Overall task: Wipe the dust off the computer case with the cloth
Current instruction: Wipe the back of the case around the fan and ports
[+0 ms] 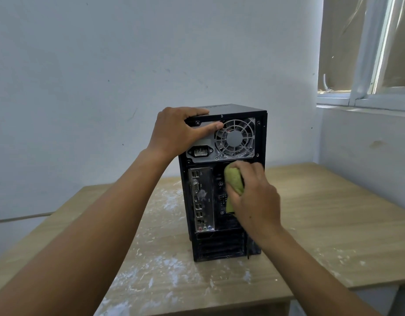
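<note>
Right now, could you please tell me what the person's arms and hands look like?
The left arm and right arm are bare, with no sleeves in frame. The left hand and right hand wear no gloves; no watch, ring or band is visible.

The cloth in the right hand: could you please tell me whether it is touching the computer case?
Touching. The head view shows the right hand pressing the cloth against the rear panel of the computer case, no visible gap.
</note>
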